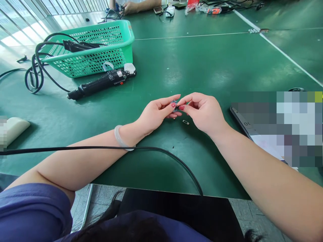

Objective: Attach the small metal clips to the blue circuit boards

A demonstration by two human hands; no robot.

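Observation:
Above the green table [161, 171], both hands meet around a small dark part [175, 107] whose details are too small to make out. My left hand [156, 114] holds it between thumb and fingers, palm turned inward. The fingertips of my right hand [202, 109] pinch at its right side, and they hide some of it. A small, light-coloured metal piece [186, 122] lies on the table just below my right fingertips.
A green basket [88, 60] with black items stands at the back left, a black electric screwdriver [101, 84] before it. A black cable [151, 148] crosses over my left forearm. A blurred dark device [242, 124] lies right. Another person's hand [131, 7] is at the far edge.

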